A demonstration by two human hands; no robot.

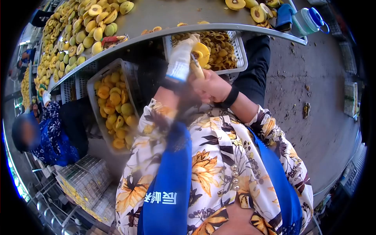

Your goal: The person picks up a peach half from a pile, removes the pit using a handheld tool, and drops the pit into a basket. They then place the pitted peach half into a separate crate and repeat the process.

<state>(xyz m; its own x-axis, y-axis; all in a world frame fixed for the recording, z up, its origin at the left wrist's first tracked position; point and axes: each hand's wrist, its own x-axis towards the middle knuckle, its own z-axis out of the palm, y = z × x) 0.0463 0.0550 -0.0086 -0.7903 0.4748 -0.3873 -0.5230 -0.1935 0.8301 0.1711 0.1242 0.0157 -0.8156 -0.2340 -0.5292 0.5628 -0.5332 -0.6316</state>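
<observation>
My left hand (182, 56), in a white knitted glove, is closed around a halved yellow peach (201, 53). The peach's cut face, with a brown centre, is turned toward my right side. My bare right hand (214, 86), with a black band at the wrist, grips a pitting knife (197, 71) by its pale handle. The metal tip meets the peach near its centre; its exact shape is hard to see. Directly below both hands is a white plastic crate (242, 58) filled with peach pits and scraps.
A metal table (156, 15) crosses the front, with heaped peach halves (78, 31) at left. A blue-lidded jug (307, 21) stands at its right corner. Another crate (135, 84) of peach halves stands by my left leg. A co-worker (55, 133) sits at left.
</observation>
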